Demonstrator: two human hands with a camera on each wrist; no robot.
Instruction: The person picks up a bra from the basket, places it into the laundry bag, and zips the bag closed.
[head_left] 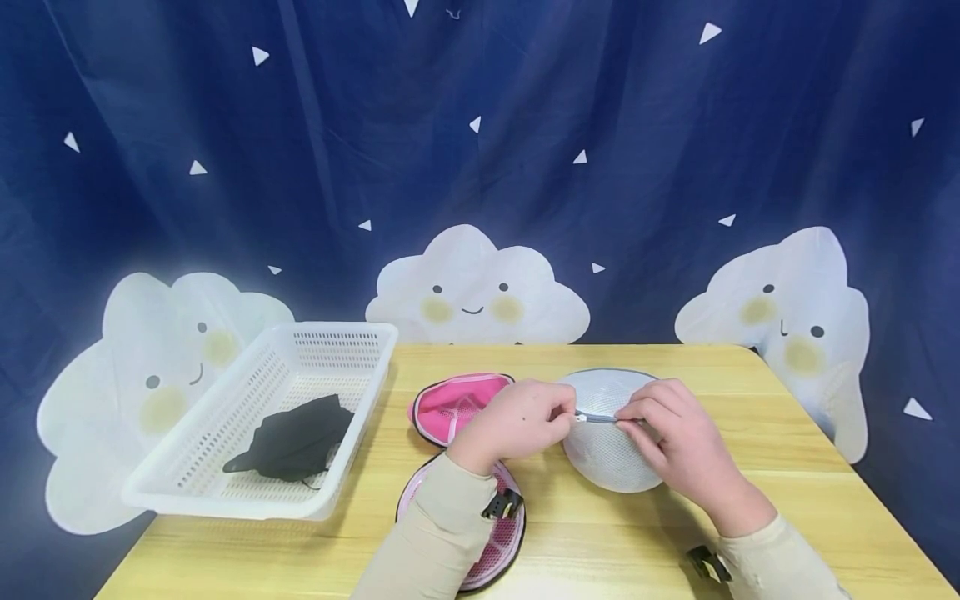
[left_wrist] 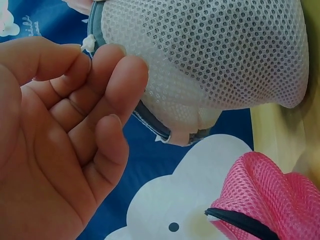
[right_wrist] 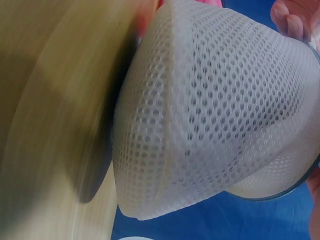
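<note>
A white mesh laundry bag [head_left: 611, 462] with a grey zipper [head_left: 598, 418] bulges up from the right of the table. With thumb and forefinger, my left hand [head_left: 521, 417] pinches the small white zipper pull [left_wrist: 88, 43] at the left end of the zipper; its other fingers are loosely bent in the left wrist view. My right hand [head_left: 688, 442] pinches the zippered edge on the right side. In the right wrist view the mesh wall [right_wrist: 215, 115] fills the middle, and only parts of the hands show at the right edge.
Left of the white bag lies a bright pink mesh bag [head_left: 450, 407], with a paler pink mesh bag [head_left: 504, 550] partly under my left forearm. A white plastic basket [head_left: 232, 506] at the left holds black cloth [head_left: 303, 437]. Behind the wooden table [head_left: 795, 467] hangs a blue curtain [head_left: 525, 75].
</note>
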